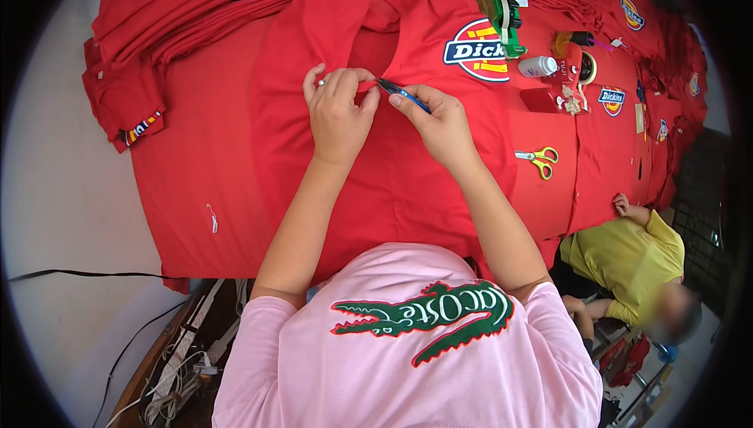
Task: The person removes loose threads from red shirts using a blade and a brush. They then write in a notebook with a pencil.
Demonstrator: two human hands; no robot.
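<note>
A red garment with a round printed patch lies spread before me. Near its neck opening my left hand is closed in a pinch on the fabric edge; any thread there is too fine to make out. My right hand grips a pair of thread snips with blue handles. The dark tips of the snips point left and meet the fingertips of my left hand. A ring shows on one left finger.
Right of my hands lie yellow-handled scissors, a silver can, a red box and a green tape dispenser. Folded red garments are heaped along the far side. A person in a yellow shirt sits at the right.
</note>
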